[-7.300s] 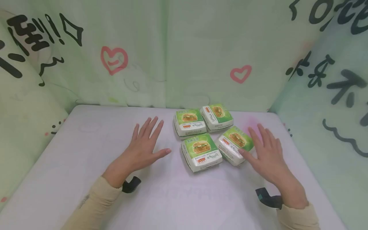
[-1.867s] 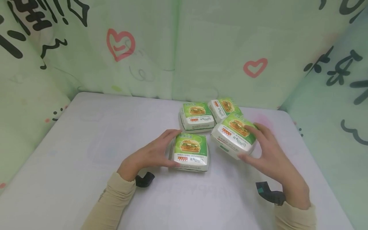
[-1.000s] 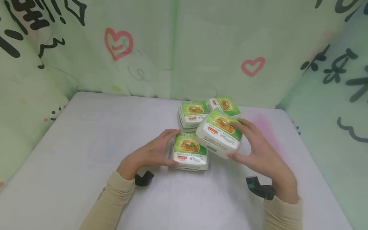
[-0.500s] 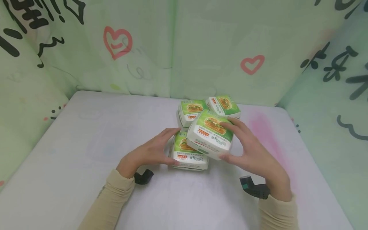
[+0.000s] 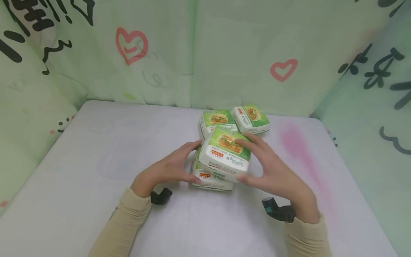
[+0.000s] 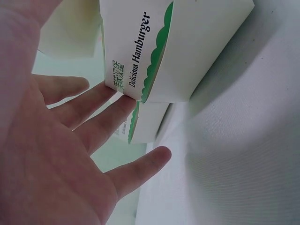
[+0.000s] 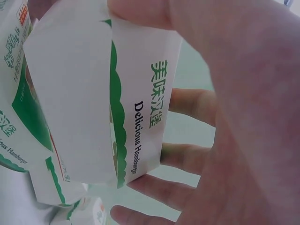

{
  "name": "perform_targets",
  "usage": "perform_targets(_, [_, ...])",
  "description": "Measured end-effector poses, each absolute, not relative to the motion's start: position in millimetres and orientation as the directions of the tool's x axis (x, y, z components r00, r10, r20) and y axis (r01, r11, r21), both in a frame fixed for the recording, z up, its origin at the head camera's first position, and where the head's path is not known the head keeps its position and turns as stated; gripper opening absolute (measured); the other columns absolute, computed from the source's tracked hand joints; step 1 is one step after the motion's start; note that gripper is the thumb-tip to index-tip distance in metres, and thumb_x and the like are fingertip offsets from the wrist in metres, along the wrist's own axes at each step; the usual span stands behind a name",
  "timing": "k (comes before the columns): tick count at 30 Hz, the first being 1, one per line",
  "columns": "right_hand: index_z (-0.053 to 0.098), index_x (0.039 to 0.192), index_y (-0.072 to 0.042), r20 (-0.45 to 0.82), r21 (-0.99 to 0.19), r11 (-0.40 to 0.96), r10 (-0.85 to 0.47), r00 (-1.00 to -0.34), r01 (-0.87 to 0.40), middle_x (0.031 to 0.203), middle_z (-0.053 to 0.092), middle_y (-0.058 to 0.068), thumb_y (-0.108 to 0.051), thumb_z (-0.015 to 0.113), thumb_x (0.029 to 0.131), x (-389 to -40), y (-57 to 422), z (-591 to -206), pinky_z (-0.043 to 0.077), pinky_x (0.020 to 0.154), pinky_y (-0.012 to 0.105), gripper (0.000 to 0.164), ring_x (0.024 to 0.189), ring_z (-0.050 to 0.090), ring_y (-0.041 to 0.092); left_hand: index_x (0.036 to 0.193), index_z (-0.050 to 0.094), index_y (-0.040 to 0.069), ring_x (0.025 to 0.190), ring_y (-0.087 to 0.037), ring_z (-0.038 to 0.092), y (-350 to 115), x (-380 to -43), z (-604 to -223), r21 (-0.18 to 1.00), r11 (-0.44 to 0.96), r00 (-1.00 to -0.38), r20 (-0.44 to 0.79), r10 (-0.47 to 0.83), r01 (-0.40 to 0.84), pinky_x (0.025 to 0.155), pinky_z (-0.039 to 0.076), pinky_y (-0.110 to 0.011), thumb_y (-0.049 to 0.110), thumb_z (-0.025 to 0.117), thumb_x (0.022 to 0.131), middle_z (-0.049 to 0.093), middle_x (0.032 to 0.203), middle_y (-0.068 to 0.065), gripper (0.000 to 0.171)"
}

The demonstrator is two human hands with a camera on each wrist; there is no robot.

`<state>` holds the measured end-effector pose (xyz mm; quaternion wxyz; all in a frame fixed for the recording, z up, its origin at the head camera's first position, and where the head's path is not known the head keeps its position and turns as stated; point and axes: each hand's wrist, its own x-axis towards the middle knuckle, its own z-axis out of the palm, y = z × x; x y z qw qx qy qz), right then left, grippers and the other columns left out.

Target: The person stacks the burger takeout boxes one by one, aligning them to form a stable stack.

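My right hand [image 5: 273, 167] holds a green-and-white hamburger box [image 5: 229, 151], thumb at its near corner and fingers along the far side. That box is slightly tilted over a second hamburger box [image 5: 208, 182] on the table, covering much of its top; whether the two touch is unclear. My left hand [image 5: 167, 169] grips this lower box from the left, thumb at the near corner and index finger at the far one. In the left wrist view, its fingertips meet the lower box's printed side [image 6: 136, 51]. The right wrist view shows the raised box's white side [image 7: 77, 98] close up.
Just behind the stacked pair sits another hamburger box [image 5: 218, 117], partly hidden. A fourth box [image 5: 252, 119] stands to its right at the table's back edge. The white table [image 5: 112, 153] meets a green printed cloth wall [image 5: 231, 53] behind and at both sides.
My right hand has picked up the right-hand box and carried it left over the lower box. Earlier, my left hand took hold of the lower box; it has since stayed almost still.
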<state>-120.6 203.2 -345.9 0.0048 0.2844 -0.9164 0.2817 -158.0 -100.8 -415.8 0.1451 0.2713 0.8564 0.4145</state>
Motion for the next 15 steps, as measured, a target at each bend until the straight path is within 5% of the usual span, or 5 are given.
perform_targets(15, [0.034,0.152,-0.032,0.136,-0.504,0.643,-0.601,-0.788,-0.577,0.165,0.015,-0.002,-0.028,0.082,0.078,-120.0,192.3,-353.9,0.038,0.112,0.055,0.088,0.150,0.020,0.024,0.158,0.017,0.032,0.146,-0.012,0.030,-101.0,-160.4,-417.6,0.818,0.441,-0.792,0.029,0.609,0.369,0.121,0.029,-0.042,0.037,0.093,0.064,0.034,0.156,0.008,0.121])
